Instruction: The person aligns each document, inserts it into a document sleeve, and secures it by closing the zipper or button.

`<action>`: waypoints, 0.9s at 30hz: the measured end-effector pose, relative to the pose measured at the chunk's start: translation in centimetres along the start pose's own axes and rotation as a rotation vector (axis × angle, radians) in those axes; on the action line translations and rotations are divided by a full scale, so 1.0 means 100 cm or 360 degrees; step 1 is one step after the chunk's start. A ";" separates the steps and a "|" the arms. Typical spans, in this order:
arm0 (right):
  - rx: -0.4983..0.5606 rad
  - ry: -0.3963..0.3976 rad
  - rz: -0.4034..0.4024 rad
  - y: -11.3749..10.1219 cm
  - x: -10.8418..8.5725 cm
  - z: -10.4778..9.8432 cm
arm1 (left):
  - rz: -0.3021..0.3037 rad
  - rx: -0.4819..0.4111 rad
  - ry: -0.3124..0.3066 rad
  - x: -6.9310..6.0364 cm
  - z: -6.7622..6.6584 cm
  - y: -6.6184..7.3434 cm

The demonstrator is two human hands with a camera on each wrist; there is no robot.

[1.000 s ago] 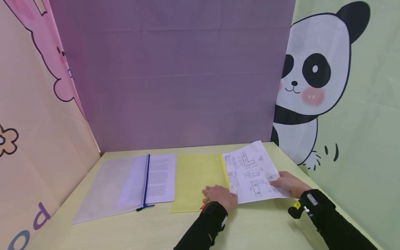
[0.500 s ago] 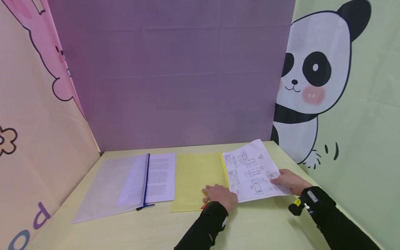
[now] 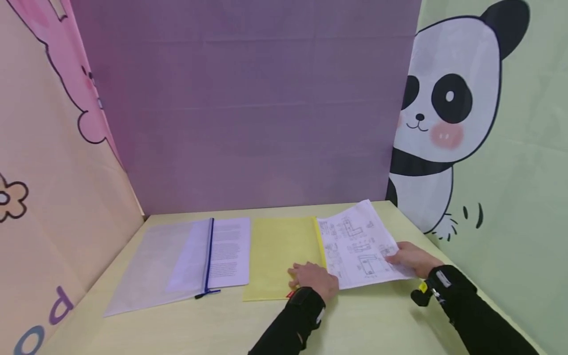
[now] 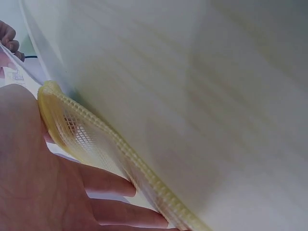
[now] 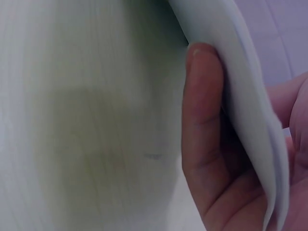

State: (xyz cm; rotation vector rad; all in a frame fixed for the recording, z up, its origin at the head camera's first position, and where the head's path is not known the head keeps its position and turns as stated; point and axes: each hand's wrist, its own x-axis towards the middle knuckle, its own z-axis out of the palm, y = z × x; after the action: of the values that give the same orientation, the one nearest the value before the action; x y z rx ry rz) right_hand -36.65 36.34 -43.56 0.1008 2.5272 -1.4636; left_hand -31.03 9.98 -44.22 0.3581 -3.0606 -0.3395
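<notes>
In the head view, my left hand point(image 3: 316, 280) holds the near right corner of a yellow mesh zipper pouch point(image 3: 277, 246) lying on the table. The left wrist view shows the pouch's ribbed zipper edge point(image 4: 120, 147) along my fingers; my thumb tip is hidden. My right hand point(image 3: 413, 259) pinches a small stack of papers point(image 3: 355, 246) by its right edge, thumb on top and fingers beneath. Drawings and handwriting cover the top sheet. Its left edge meets the pouch's right side, while its right side is lifted. In the right wrist view, the papers point(image 5: 250, 101) bend between finger and thumb.
A clear pouch point(image 3: 151, 271) with a dark blue zipper point(image 3: 207, 259) lies left on the pale wooden table point(image 3: 199, 330). Printed sheets point(image 3: 230, 251) stick out of its right side. A purple back wall point(image 3: 257, 108) and two decorated side walls surround the table.
Almost nothing moves. The whole head view shifts very slightly; both hands keep their places on the pouch and the papers.
</notes>
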 end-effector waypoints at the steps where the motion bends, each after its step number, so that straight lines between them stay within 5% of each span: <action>1: -0.0003 0.0004 0.0000 0.001 0.000 -0.001 | 0.0002 0.0005 -0.0004 0.000 0.001 0.000; 27: -0.0004 0.0032 -0.0065 -0.011 -0.002 0.005 | 0.0024 0.0095 -0.0062 0.001 0.002 0.001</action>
State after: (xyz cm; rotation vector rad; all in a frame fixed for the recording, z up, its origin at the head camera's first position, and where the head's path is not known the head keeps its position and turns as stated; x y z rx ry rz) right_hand -36.58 35.40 -42.87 0.0646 2.5615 -1.4817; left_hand -31.14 10.09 -44.43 0.3347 -3.1156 -0.2581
